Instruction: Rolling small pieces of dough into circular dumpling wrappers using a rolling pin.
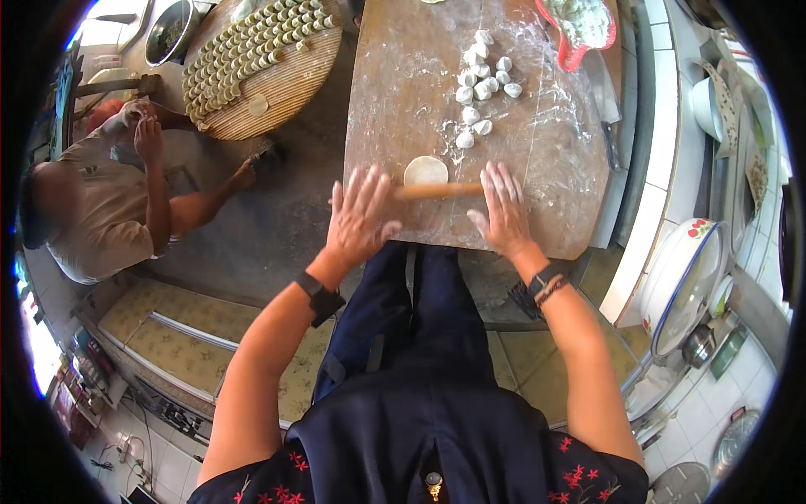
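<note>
My left hand (359, 217) lies flat, fingers apart, over the left end of a wooden rolling pin (437, 191). At the pin's right end my right hand (504, 211) is spread in the same way, its palm down. Neither hand's fingers are curled round the pin. The pin touches or overlaps the near edge of a round, flat dough wrapper (426, 171) on the floured wooden board (390, 113). Beyond the wrapper lie several small floured dough pieces (483, 91). The pin is slightly blurred.
A red scoop of flour (570, 55) and a cleaver (609, 107) lie at the right. At the left, a round slatted tray (302, 94) bears rows of dumplings (252, 57). A metal bowl (172, 33) stands behind it. Another person (107, 201) sits beside the tray, both hands raised.
</note>
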A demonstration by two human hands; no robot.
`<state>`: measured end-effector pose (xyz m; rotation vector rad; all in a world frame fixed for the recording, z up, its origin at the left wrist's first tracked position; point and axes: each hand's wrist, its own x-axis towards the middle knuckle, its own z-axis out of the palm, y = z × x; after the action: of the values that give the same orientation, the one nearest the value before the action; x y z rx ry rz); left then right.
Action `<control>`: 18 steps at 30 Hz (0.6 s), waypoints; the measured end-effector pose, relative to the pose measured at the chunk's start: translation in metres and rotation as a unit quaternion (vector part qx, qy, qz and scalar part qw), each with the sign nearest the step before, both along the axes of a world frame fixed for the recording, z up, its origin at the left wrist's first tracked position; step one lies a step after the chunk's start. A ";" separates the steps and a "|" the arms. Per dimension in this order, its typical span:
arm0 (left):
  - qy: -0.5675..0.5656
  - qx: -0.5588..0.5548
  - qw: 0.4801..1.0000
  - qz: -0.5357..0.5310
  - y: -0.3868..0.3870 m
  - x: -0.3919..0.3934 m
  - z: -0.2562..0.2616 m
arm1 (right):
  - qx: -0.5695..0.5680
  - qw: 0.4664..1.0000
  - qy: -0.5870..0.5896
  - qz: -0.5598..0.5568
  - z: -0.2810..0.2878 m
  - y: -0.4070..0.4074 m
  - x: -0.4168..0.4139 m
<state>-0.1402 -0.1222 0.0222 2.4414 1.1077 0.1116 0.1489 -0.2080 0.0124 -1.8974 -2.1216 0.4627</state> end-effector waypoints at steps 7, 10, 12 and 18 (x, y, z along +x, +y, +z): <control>0.013 0.057 0.997 0.052 0.062 0.029 0.002 | 0.025 0.999 -0.026 -0.034 0.000 0.038 0.003; 0.030 0.006 0.999 0.014 0.031 0.014 -0.001 | 0.001 1.000 -0.012 -0.017 -0.005 0.007 0.004; 0.026 -0.028 0.999 0.003 0.012 -0.001 -0.004 | -0.019 1.000 0.008 0.008 0.000 -0.008 -0.001; 0.002 0.075 0.996 0.038 0.081 0.038 -0.005 | 0.026 0.999 -0.012 -0.046 0.002 0.042 0.003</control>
<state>-0.1026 -0.0416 0.0176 2.5320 1.2346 0.2200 0.1520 -0.1659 0.0145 -1.9707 -2.0308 0.3629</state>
